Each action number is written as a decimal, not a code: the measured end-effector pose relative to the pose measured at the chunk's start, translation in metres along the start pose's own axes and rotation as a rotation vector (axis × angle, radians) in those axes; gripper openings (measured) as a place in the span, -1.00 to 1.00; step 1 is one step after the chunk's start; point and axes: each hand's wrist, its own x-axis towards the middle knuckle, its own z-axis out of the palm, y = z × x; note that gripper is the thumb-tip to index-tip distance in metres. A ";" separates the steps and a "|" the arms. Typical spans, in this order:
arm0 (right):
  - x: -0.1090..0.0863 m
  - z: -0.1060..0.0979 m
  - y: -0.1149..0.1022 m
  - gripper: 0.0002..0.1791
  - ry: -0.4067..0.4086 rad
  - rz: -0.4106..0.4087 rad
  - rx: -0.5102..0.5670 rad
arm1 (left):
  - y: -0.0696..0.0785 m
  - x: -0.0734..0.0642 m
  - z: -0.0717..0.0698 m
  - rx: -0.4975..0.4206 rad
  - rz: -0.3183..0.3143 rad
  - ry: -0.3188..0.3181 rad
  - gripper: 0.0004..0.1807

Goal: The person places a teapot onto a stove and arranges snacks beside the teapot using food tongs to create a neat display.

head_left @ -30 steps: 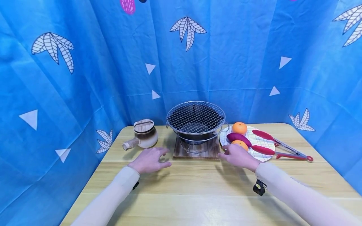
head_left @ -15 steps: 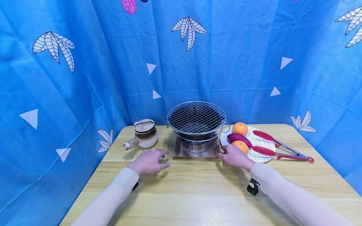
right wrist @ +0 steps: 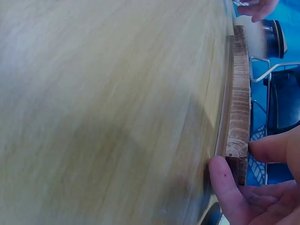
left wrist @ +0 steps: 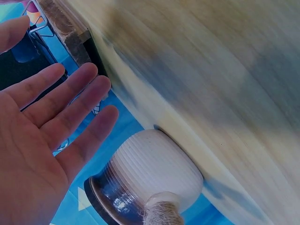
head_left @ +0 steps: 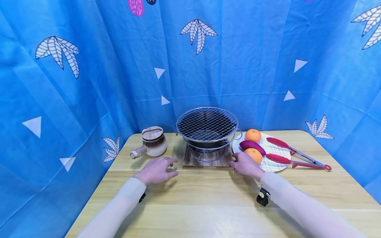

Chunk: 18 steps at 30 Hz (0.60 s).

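A dark wooden board (head_left: pixel 190 158) carries a small round grill (head_left: pixel 206 124) with a wire mesh top. At its front right corner, my right hand (head_left: pixel 245 164) pinches the board (right wrist: pixel 240 98), thumb (right wrist: pixel 272 147) on the upper face and a finger (right wrist: pixel 225 180) at the corner's side. Left of the board, my left hand (head_left: pixel 156 169) hovers above the table with nothing in it. Its fingers (left wrist: pixel 77 119) are spread and fairly straight in the left wrist view, apart from the board's end (left wrist: pixel 70 35).
A brown and white side-handled pot (head_left: pixel 156 147) with a wooden lid stands at the left. On the right, a plate (head_left: pixel 275 167) bears two oranges (head_left: pixel 253 135), a purple sweet potato-like item (head_left: pixel 252 147) and the red heads of tongs (head_left: pixel 306 163). A blue curtain (head_left: pixel 253 66) surrounds the table.
My right hand has shifted slightly left and its fingers have closed in on the board's corner. The left hand has stayed nearly still. The grill and board have not visibly moved.
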 end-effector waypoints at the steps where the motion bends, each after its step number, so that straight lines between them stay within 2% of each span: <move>1: 0.000 0.000 0.000 -0.55 0.004 -0.004 0.001 | 0.000 0.000 0.000 -0.003 0.002 0.001 -0.43; 8: -0.001 0.003 -0.002 -0.51 -0.002 0.026 0.045 | -0.004 0.000 -0.004 -0.012 0.001 0.024 -0.45; 14: 0.001 0.005 0.000 -0.42 -0.013 0.058 0.066 | -0.007 0.001 -0.018 0.018 0.009 0.093 -0.52; 18: 0.001 0.005 0.000 -0.41 -0.002 0.049 0.059 | -0.008 0.000 -0.030 0.026 -0.027 0.083 -0.53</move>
